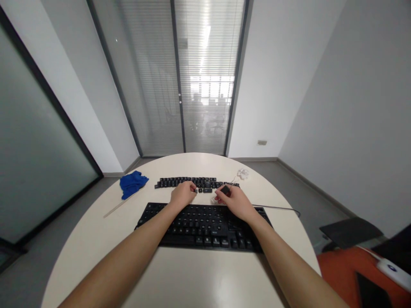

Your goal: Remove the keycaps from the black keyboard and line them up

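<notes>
A black keyboard (205,226) lies across the white round table, with many keys off its upper part. Beyond it, loose black keycaps (180,182) stand in rows. My left hand (183,195) is closed, its thumb and finger pinched at a small dark keycap beside the row. My right hand (236,201) is closed around a black object (225,190), perhaps a keycap; a small clear item (213,200) shows under its fingertips. Both hands are just past the keyboard's far edge.
A blue cloth (132,184) and a thin wooden stick (120,205) lie at the left. Crumpled white tissue (243,173) sits at the back right. A black cable (279,208) runs off the table's right edge. An orange chair (349,273) stands at the right.
</notes>
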### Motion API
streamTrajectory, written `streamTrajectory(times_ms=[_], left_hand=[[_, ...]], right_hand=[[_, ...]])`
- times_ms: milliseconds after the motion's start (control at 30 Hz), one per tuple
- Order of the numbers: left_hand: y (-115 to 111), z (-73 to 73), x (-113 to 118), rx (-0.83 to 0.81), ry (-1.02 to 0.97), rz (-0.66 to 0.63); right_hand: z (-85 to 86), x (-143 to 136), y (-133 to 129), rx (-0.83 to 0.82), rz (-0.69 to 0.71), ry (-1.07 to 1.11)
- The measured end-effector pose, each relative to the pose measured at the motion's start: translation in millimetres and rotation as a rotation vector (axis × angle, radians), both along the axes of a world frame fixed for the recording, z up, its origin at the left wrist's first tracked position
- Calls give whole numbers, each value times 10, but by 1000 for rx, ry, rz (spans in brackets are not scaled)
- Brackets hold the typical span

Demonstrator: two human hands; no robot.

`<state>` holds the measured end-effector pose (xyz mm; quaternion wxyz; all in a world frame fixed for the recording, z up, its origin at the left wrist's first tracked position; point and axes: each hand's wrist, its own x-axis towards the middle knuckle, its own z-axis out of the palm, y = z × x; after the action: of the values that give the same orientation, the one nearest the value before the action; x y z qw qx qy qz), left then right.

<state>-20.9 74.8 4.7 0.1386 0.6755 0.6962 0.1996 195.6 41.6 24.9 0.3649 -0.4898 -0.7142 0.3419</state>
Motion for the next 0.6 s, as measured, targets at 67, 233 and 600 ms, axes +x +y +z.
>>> streamTrajectory(times_ms=[67, 233, 600], left_hand=[[-3, -2, -5, -3, 2, -4], [3, -12, -21, 0, 3, -10], [14, -25, -22, 2, -3, -12]], right_hand=[[2, 0, -1, 1, 1, 0], [4, 1, -10, 5, 4, 3], [-27, 0, 1, 5, 7, 7]])
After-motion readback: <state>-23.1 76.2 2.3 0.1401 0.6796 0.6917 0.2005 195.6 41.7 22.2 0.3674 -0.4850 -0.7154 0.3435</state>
